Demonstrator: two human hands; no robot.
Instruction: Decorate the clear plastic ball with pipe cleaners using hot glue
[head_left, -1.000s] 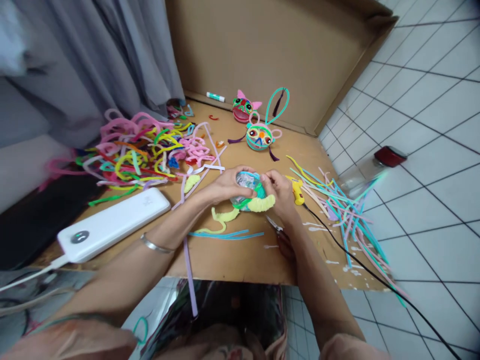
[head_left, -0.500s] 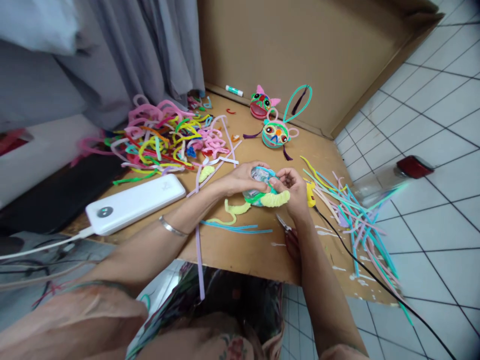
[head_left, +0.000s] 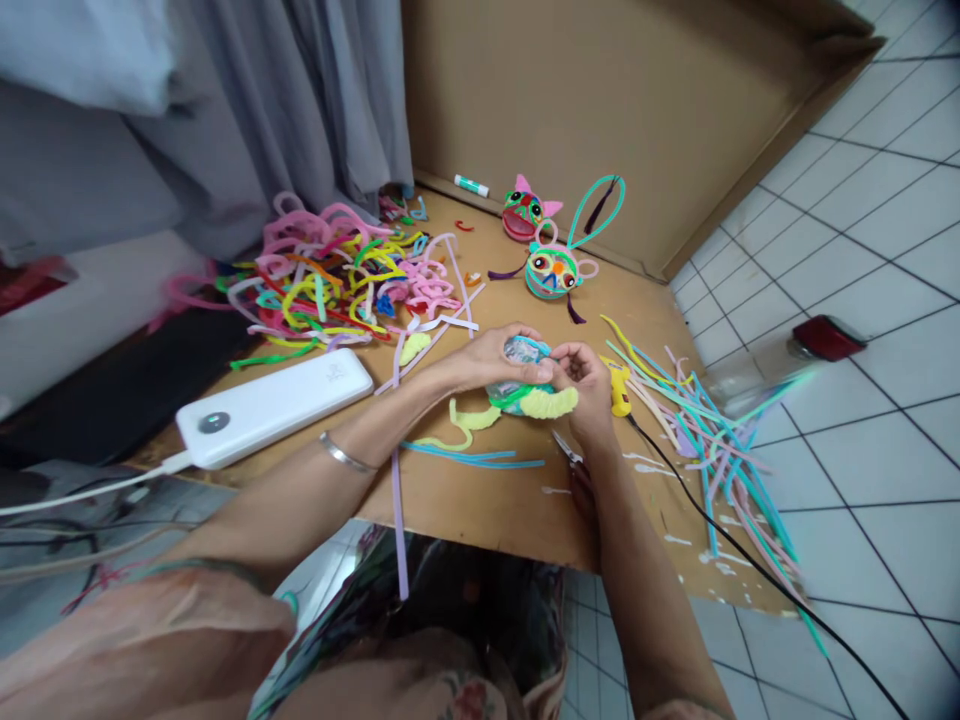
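Between my hands is a round blue and green pipe-cleaner craft (head_left: 523, 350) with a clear, shiny middle. My left hand (head_left: 504, 358) grips it from the left, thumb across its front. At its right edge the fingers of my right hand (head_left: 585, 378) are pinched on the rim. A pale yellow fuzzy strip (head_left: 550, 403) sticks out below the craft on the right, and another yellow strip (head_left: 469, 418) curls onto the table at the left. Under my right wrist lie scissors (head_left: 570, 450), their handles partly hidden. Two blue pipe cleaners (head_left: 472, 456) rest in front.
A tangled heap of colourful pipe cleaners (head_left: 337, 270) and a white power bank (head_left: 274, 410) lie left. Two finished animal-face crafts, one pink-eared (head_left: 523, 210), one blue-looped (head_left: 551, 270), stand at the back. Right are a yellow glue gun (head_left: 619, 388) with black cord and loose pipe cleaners (head_left: 727, 450).
My left thumb has shifted slightly to the right over the craft, and my right fingers have moved a little along its edge. The rest stays in place.
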